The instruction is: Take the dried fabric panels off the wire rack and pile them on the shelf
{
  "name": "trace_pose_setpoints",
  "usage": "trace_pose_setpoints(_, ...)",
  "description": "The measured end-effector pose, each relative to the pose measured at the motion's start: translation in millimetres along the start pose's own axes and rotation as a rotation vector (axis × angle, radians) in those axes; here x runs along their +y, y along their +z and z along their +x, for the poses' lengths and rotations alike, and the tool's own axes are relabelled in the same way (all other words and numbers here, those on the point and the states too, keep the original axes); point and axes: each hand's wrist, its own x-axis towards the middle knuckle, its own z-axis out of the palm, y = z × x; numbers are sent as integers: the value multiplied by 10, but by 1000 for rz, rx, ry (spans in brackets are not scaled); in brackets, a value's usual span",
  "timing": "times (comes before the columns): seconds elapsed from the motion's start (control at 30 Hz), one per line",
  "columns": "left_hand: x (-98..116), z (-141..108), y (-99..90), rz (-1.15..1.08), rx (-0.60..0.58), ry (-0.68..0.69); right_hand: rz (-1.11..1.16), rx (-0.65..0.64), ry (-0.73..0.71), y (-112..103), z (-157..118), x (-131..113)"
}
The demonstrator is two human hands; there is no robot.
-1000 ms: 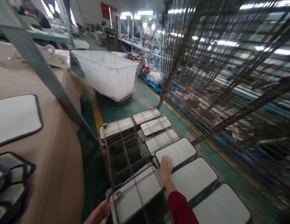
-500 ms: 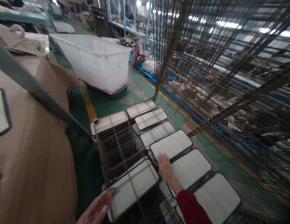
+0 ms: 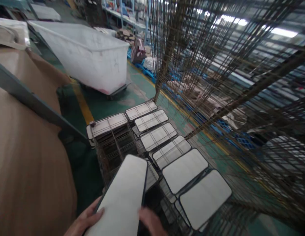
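Note:
A flat white rectangular panel [image 3: 125, 186] with rounded corners and dark edging slants up in front of me. My left hand [image 3: 87, 218] grips its lower left edge, thumb on the white face and fingers partly hidden behind. At its right edge is my right hand [image 3: 152, 221], smeared by motion, so I cannot make out whether its fingers hold the panel. Beneath lies a wire rack [image 3: 115, 141] with similar white panels in its slots. Two nearer panels, one [image 3: 185, 170] beyond the other [image 3: 206, 200], rest on top of the wires at the right.
Tall rusty wire grids [image 3: 216, 65] rise on the right. Brown sheeting [image 3: 31, 147] and a slanting metal bar [image 3: 41, 101] stand at the left. A large white tub [image 3: 93, 55] on a wheeled base is ahead. Blue pallets [image 3: 147, 72] with piled goods line the far side.
A white panel has come off the rack's right row, where my right hand was, and is now in my left hand. My right hand has moved down and left; the view has shifted slightly.

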Motion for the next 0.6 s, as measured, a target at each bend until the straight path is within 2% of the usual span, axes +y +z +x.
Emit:
trace_pose_setpoints(0.1, 52, -63, 50, 45, 109, 119, -237, 71, 299, -167, 172, 706)
trace_pose_setpoints(0.17, 82, -125, 85, 43, 144, 171, -495, -2, 469, -200, 282, 1118)
trace_pose_setpoints(0.23, 98, -202, 103, 23, 139, 202, -694, -119, 492, -159, 313, 1394)
trace_pose_setpoints(0.3, 103, -286, 95, 17, 111, 228, -816, -171, 450, -108, 271, 1538)
trace_pose_setpoints(0.37, 104, -377, 66, 14, 78, 276, -880, -161, 388, -137, 205, 1581)
trace_pose_setpoints(0.47, 94, -565, -4, -47, 1, 394, -846, 0, 216, -435, 216, 1472)
trace_pose_setpoints(0.53, 85, -742, -65, -120, -107, 473, -721, 181, 37, -729, 419, 1256)
trace_pose_setpoints(0.6, 98, -964, -148, -197, -257, 564, -573, 305, -99, -938, 829, 873)
